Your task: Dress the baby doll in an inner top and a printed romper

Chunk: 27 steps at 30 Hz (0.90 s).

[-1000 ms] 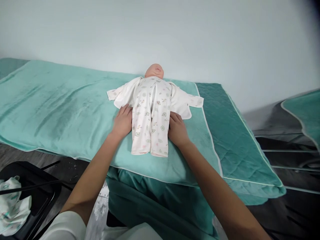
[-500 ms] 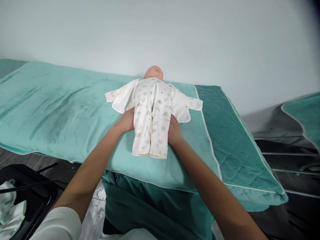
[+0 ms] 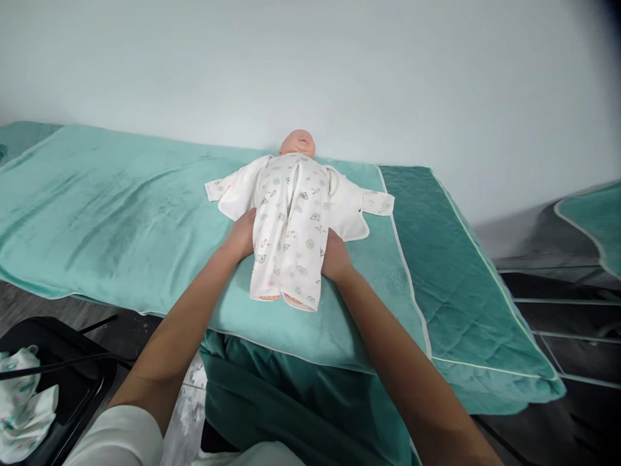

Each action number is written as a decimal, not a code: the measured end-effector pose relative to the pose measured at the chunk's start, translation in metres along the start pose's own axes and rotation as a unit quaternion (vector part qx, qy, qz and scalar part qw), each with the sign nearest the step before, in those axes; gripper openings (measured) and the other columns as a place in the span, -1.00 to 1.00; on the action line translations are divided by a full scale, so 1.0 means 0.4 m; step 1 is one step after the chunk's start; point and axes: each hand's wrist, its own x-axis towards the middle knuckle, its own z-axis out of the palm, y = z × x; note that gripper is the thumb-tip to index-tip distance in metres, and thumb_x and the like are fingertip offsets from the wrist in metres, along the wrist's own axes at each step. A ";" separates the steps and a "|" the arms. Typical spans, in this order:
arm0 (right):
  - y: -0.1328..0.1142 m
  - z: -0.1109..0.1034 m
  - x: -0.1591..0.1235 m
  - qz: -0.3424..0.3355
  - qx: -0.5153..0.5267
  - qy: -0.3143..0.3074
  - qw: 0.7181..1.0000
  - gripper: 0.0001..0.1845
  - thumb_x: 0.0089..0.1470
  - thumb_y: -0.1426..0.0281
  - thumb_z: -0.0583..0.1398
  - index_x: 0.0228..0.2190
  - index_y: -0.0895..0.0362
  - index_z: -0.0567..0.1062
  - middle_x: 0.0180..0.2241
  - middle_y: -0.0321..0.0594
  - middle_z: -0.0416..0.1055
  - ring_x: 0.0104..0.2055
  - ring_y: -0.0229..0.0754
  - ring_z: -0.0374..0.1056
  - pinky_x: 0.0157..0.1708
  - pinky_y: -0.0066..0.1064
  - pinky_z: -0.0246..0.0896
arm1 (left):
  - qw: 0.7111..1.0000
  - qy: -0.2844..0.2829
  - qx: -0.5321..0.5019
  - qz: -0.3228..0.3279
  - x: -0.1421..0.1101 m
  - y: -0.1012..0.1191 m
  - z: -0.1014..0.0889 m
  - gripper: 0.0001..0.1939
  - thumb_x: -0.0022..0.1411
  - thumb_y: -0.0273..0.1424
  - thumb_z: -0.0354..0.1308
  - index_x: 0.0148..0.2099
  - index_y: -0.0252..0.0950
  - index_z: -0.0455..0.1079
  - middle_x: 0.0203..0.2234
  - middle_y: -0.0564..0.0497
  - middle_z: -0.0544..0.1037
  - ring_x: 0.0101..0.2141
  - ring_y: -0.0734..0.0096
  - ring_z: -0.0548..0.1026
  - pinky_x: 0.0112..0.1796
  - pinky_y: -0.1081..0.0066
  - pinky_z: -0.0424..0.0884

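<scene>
A baby doll lies on its back on the bed, its head toward the wall. Under it is a white baby shirt, spread open with both sleeves stretched sideways. White patterned baby trousers cover the doll from the chin down, with pinkish patches showing at the hems. My left hand reaches in beneath the left edge of the trousers, and my right hand does the same at the right edge. The fingers of both hands are hidden by the fabric, so their grip does not show.
A light green velvet cover lies over a darker quilted bed pad, set against a pale wall. At lower left a black chair bears a crumpled white printed cloth. A metal frame stands at right.
Both hands and the lower part of the trousers have shifted slightly left. The two trouser legs now lie closer together, with the gap between them mostly closed. The doll's head stays in place.
</scene>
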 end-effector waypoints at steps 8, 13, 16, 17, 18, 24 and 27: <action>0.006 -0.013 -0.038 0.014 -0.100 -0.011 0.995 -0.80 0.18 0.39 0.18 -0.21 0.13 0.60 -0.16 -0.01 0.54 -0.06 0.07 0.40 -0.16 -0.18 0.31 | 0.989 0.032 0.119 0.082 -0.087 -0.024 -0.007 -0.77 0.21 -0.59 0.05 -0.37 -0.20 0.47 -0.30 -0.13 0.52 -0.18 0.12 0.42 -0.20 0.15 0.36; -0.017 -0.045 -0.097 0.002 -0.077 -0.005 0.997 -0.77 0.19 0.53 0.12 -0.37 0.11 0.57 -0.28 -0.10 0.52 -0.21 -0.04 0.37 -0.18 -0.19 0.27 | 0.990 0.030 0.097 0.097 -0.134 -0.022 -0.016 -0.76 0.28 -0.55 0.03 -0.33 -0.21 0.49 -0.27 -0.10 0.53 -0.20 0.17 0.41 -0.19 0.18 0.36; -0.019 -0.063 -0.110 0.032 0.027 0.025 0.999 -0.82 0.26 0.45 0.15 -0.29 0.08 0.57 -0.24 -0.14 0.54 -0.19 -0.07 0.42 -0.16 -0.22 0.32 | 0.996 0.052 0.038 0.057 -0.116 -0.036 -0.023 -0.75 0.40 -0.40 0.00 -0.24 -0.23 0.51 -0.26 -0.08 0.56 -0.19 0.21 0.42 -0.11 0.20 0.39; -0.010 -0.068 -0.108 0.058 0.064 0.048 0.995 -0.84 0.27 0.41 0.16 -0.27 0.07 0.57 -0.24 -0.16 0.54 -0.20 -0.09 0.43 -0.16 -0.23 0.34 | 0.997 0.069 0.027 0.028 -0.105 -0.045 -0.026 -0.74 0.42 -0.36 -0.01 -0.19 -0.24 0.52 -0.24 -0.08 0.56 -0.18 0.21 0.43 -0.08 0.19 0.39; 0.007 -0.074 -0.103 0.091 0.090 0.078 0.989 -0.85 0.28 0.36 0.17 -0.24 0.07 0.56 -0.24 -0.17 0.54 -0.20 -0.10 0.44 -0.16 -0.24 0.36 | 0.996 0.088 0.026 -0.007 -0.091 -0.057 -0.028 -0.73 0.43 -0.32 0.00 -0.13 -0.25 0.52 -0.20 -0.10 0.57 -0.15 0.18 0.45 -0.06 0.18 0.40; 0.170 -0.103 -0.057 0.318 -0.088 0.148 0.932 -0.57 0.14 0.15 0.22 -0.11 0.23 0.55 -0.11 0.12 0.50 -0.06 0.09 0.40 -0.01 -0.05 0.31 | 0.941 0.160 0.162 -0.251 -0.014 -0.126 -0.041 -0.58 0.33 -0.24 0.12 0.16 -0.31 0.43 0.12 -0.30 0.48 0.12 -0.21 0.37 0.07 -0.06 0.33; 0.216 -0.115 -0.034 0.411 -0.164 0.072 0.894 -0.45 0.09 0.06 0.23 -0.07 0.25 0.54 -0.08 0.16 0.50 -0.05 0.14 0.38 -0.04 -0.06 0.25 | 0.914 0.178 0.190 -0.310 0.002 -0.131 -0.044 -0.53 0.31 -0.18 0.14 0.16 -0.33 0.41 0.14 -0.33 0.45 0.16 -0.22 0.35 0.12 -0.07 0.31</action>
